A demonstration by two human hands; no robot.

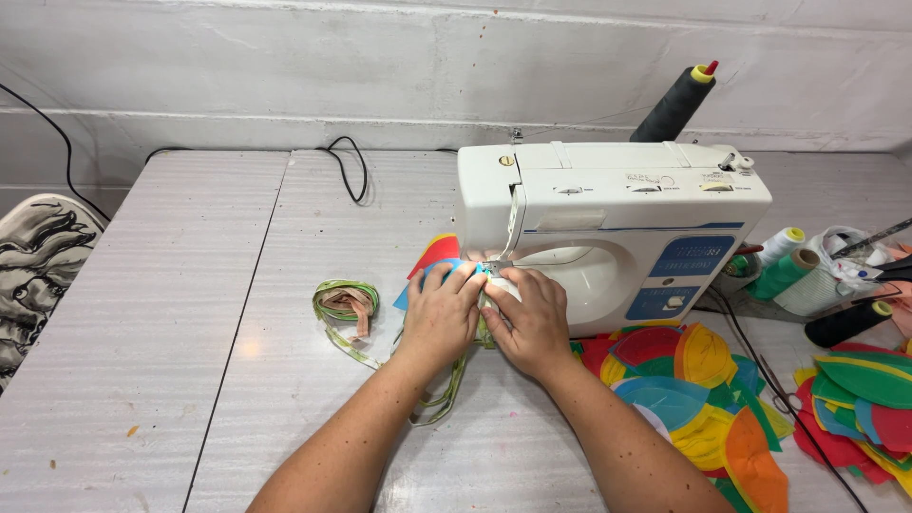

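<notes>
At nine o'clock a printed cloth (pixel 38 261) hangs off the table (pixel 190 380). A black cable (pixel 351 171) loops at eleven o'clock. Nearer the middle, a coil of green binding tape (pixel 347 302) lies flat, its tail running under your left wrist. Your left hand (pixel 442 313) rests palm down, fingers stretched and close together, pressing a blue fabric piece (pixel 446 269) flat; a red piece (pixel 439 252) shows just behind it. Your right hand (pixel 532 318) lies touching the left, fingers curved down onto the fabric at the needle (pixel 496 266); you cannot tell whether it pinches anything. Both sit under the head of the white sewing machine (pixel 608 218) at twelve o'clock. At four o'clock lies a heap of coloured pieces (pixel 703 389); thread spools (pixel 793 266) stand at three o'clock.
</notes>
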